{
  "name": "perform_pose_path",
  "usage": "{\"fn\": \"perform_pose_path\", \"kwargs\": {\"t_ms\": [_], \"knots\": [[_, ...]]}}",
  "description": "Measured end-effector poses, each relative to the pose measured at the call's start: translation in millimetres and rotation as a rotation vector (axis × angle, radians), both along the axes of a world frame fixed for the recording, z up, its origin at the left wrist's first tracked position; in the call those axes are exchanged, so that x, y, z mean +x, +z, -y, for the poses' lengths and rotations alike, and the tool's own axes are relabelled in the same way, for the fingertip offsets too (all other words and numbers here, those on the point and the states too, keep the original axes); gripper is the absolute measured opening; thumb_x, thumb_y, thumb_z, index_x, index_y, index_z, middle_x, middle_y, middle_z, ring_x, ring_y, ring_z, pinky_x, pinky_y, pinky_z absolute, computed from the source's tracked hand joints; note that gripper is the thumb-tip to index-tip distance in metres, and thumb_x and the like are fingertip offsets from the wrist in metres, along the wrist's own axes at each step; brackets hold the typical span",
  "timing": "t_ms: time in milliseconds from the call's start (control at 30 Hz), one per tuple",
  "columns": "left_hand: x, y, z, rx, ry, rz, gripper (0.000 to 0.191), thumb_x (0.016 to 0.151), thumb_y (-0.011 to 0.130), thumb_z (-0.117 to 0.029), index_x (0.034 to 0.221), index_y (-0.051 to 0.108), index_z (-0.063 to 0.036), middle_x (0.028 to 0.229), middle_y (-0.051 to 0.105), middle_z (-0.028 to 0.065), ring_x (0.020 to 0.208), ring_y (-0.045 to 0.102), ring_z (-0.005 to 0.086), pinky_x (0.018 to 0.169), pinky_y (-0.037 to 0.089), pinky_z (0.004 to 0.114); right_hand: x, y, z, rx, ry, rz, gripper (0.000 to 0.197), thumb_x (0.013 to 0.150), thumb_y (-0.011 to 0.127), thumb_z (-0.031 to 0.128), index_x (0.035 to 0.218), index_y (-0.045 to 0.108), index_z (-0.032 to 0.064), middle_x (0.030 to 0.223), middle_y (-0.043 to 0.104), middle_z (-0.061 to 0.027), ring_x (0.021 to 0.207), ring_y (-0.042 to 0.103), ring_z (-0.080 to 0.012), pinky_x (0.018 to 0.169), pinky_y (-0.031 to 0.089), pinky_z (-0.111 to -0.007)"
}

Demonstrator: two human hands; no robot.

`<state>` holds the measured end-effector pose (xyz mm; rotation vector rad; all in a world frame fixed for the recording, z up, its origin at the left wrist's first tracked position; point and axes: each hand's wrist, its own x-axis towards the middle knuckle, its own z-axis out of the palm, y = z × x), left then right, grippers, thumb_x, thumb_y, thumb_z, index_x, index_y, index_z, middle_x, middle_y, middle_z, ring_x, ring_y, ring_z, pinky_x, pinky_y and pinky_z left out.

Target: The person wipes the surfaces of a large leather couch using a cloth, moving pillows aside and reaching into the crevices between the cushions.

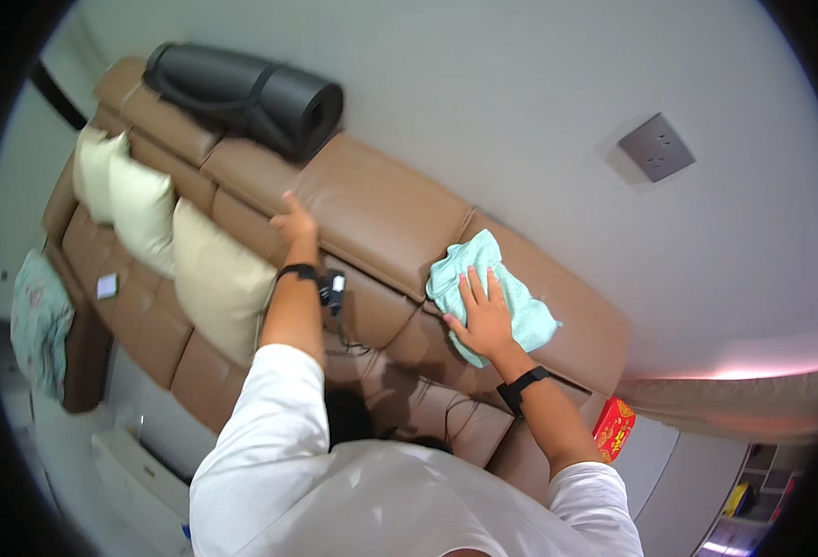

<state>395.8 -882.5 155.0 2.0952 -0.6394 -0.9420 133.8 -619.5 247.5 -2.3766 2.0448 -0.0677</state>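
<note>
My right hand [485, 320] lies flat, fingers spread, on a light turquoise cloth [527, 313]. Under the cloth is the top of the backrest of a brown leather sofa [388, 209]. My left hand [296, 221] is at the sofa's backrest further left, with thumb and a finger apart and nothing seen in it. A black band is on each wrist. Just right of the left wrist, a small black device [336, 289] with a cable hangs or lies against the backrest; which one is unclear.
A rolled black exercise mat [242, 90] rests on the backrest by the wall. Cream cushions [221, 282] line the seat, with a small white object [107, 286] beyond. A wall socket [658, 148] is at right. A red box [614, 428] stands past the sofa's right end.
</note>
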Motion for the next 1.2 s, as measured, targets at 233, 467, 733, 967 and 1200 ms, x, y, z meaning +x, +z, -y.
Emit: {"fn": "perform_pose_path", "kwargs": {"t_ms": [233, 467, 733, 967, 1200], "knots": [[54.2, -18.6, 4.1, 0.195, -0.584, -0.046, 0.101, 0.088, 0.03, -0.073, 0.143, 0.023, 0.0119, 0.146, 0.03, 0.0315, 0.137, 0.03, 0.0413, 0.112, 0.025, 0.043, 26.5, -88.1, 13.2, 0.036, 0.528, -0.08, 0.044, 0.089, 0.045, 0.017, 0.131, 0.052, 0.0061, 0.138, 0.049, -0.0069, 0.14, 0.03, -0.023, 0.114, 0.029, -0.042], [95.9, 10.8, -6.4, 0.113, -0.876, -0.234, 0.092, 0.083, 0.052, -0.07, 0.128, 0.05, 0.0105, 0.135, 0.048, 0.0289, 0.126, 0.048, 0.0385, 0.103, 0.038, 0.043, 122.5, -78.7, 70.3, 0.237, 0.755, -1.021, 0.047, 0.094, 0.038, 0.023, 0.128, 0.055, -0.0045, 0.14, 0.048, -0.02, 0.137, 0.034, -0.0344, 0.118, 0.009, -0.048], [75.9, 53.5, 32.1, 0.226, 0.107, -0.489, 0.089, 0.074, 0.063, -0.055, 0.137, 0.035, 0.0021, 0.142, 0.034, 0.0254, 0.134, 0.032, 0.0383, 0.107, 0.032, 0.051, 152.8, -93.9, 121.5, 0.128, 0.622, -0.181, 0.048, 0.089, 0.043, 0.011, 0.13, 0.044, -0.0123, 0.133, 0.049, -0.0257, 0.132, 0.039, -0.0358, 0.111, 0.032, -0.038], [36.1, 44.0, 80.4, 0.27, 0.54, 0.257, 0.074, 0.071, 0.061, -0.049, 0.122, 0.046, 0.0011, 0.113, 0.055, 0.0199, 0.106, 0.053, 0.035, 0.088, 0.041, 0.047, 229.4, -148.0, 175.4, 0.171, 0.563, 0.279, 0.055, 0.093, 0.053, 0.02, 0.141, 0.036, 0.0004, 0.142, 0.041, -0.0216, 0.132, 0.041, -0.0296, 0.11, 0.031, -0.039], [26.3, 36.6, 92.7, 0.295, 0.549, 0.56, 0.071, 0.068, 0.063, -0.047, 0.114, 0.048, 0.0038, 0.099, 0.054, 0.0193, 0.092, 0.054, 0.0369, 0.082, 0.042, 0.046, 364.4, -164.0, 306.1, -0.083, 0.511, 0.485, 0.062, 0.086, 0.062, 0.018, 0.138, 0.037, -0.0059, 0.145, 0.035, -0.0252, 0.131, 0.038, -0.0389, 0.111, 0.029, -0.041]]}}
